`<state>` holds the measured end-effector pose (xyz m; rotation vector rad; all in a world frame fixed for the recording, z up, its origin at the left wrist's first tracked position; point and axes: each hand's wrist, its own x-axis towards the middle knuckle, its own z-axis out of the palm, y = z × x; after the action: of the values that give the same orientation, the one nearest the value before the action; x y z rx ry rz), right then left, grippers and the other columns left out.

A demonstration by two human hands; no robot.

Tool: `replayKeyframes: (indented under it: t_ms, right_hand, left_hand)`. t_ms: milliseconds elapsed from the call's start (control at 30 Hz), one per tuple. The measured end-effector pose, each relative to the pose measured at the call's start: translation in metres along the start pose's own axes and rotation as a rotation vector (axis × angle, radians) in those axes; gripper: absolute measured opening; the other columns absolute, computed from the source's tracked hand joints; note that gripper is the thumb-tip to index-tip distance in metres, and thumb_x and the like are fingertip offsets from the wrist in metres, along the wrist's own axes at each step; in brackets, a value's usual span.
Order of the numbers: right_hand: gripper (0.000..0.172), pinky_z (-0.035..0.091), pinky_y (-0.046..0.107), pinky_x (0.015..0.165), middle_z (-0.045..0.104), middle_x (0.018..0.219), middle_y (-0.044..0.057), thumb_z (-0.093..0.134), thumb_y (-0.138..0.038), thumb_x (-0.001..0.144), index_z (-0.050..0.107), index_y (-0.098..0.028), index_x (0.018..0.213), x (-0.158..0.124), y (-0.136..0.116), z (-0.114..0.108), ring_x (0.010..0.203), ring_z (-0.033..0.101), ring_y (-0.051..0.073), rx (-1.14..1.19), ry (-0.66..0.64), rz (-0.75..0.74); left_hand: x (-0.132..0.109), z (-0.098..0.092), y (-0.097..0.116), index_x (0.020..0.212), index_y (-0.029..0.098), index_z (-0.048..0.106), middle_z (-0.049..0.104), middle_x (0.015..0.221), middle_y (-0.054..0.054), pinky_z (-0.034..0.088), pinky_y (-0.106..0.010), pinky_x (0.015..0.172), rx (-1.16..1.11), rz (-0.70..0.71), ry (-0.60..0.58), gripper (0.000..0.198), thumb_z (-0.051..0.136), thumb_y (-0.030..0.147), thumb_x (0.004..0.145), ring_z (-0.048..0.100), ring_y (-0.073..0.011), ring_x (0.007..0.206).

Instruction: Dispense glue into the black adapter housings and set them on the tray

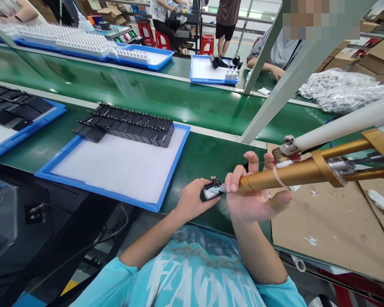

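Note:
My left hand (193,198) grips a small black plug adapter case (212,191) between thumb and fingers, low over the green bench. The case's open side faces up and shows white material inside; metal pins stick out at its far end. My right hand (248,200) is closed around the front of a gold-coloured glue dispenser (284,177), with some fingertips and the thumb standing away from the barrel. The dispenser's pale nozzle (223,188) touches or hovers just above the inside of the case; I cannot tell which.
A blue-rimmed tray (160,200) with rows of black cases (131,125) lies to the left, beside another tray (19,136). Brown cardboard (304,226) covers the bench at right. A slanted metal post (269,102) and a white pipe (345,121) stand close. Co-workers are beyond.

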<state>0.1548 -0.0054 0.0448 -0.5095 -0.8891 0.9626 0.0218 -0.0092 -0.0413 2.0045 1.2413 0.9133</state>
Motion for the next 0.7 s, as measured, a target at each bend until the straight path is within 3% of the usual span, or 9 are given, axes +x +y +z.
replayKeyframes:
  t_ms: [167, 300, 500, 567, 700]
  right_hand:
    - [0.046, 0.036, 0.028, 0.037, 0.054, 0.111, 0.003, 0.038, -0.068, 0.079, 0.058, -0.034, 0.103, 0.002, -0.003, -0.011, 0.045, 0.042, 0.008, -0.048, 0.092, 0.001]
    - [0.042, 0.036, 0.029, 0.037, 0.054, 0.109, 0.003, 0.04, -0.063, 0.081, 0.058, -0.034, 0.105, 0.004, -0.004, -0.024, 0.045, 0.043, 0.008, -0.021, 0.114, -0.04]
    - [0.04, 0.038, 0.027, 0.037, 0.053, 0.107, 0.002, 0.042, -0.062, 0.081, 0.061, -0.031, 0.099, 0.006, -0.008, -0.042, 0.045, 0.045, 0.007, -0.12, 0.138, -0.065]
    - [0.04, 0.038, 0.027, 0.037, 0.053, 0.107, 0.002, 0.044, -0.061, 0.081, 0.061, -0.03, 0.098, 0.007, -0.009, -0.046, 0.045, 0.047, 0.007, -0.119, 0.137, -0.068]
    - [0.037, 0.038, 0.028, 0.039, 0.052, 0.109, 0.003, 0.045, -0.057, 0.083, 0.062, -0.029, 0.101, 0.007, -0.011, -0.053, 0.047, 0.049, 0.007, -0.07, 0.114, -0.069]
  left_hand:
    - [0.002, -0.011, -0.016, 0.106, 0.022, 0.059, 0.065, 0.103, -0.004, 0.05, -0.035, 0.083, 0.023, -0.105, -0.146, 0.032, 0.071, 0.03, 0.078, 0.062, -0.0216, 0.096]
    - [0.008, -0.019, -0.02, 0.125, 0.023, 0.054, 0.063, 0.123, -0.007, 0.048, -0.038, 0.097, -0.072, -0.143, -0.241, 0.052, 0.071, 0.039, 0.079, 0.06, -0.0234, 0.113]
    - [0.025, -0.016, -0.019, 0.12, 0.024, 0.062, 0.052, 0.141, -0.009, 0.035, -0.046, 0.113, -0.005, -0.022, -0.168, 0.04, 0.064, 0.042, 0.084, 0.042, -0.0262, 0.136]
    - [0.027, -0.013, -0.019, 0.123, 0.024, 0.06, 0.06, 0.133, -0.007, 0.039, -0.043, 0.11, -0.032, -0.011, -0.19, 0.039, 0.063, 0.037, 0.086, 0.049, -0.024, 0.13]
    - [0.026, -0.007, -0.02, 0.121, 0.023, 0.057, 0.072, 0.107, -0.001, 0.05, -0.031, 0.093, -0.178, -0.025, -0.25, 0.034, 0.053, 0.02, 0.087, 0.066, -0.0158, 0.1]
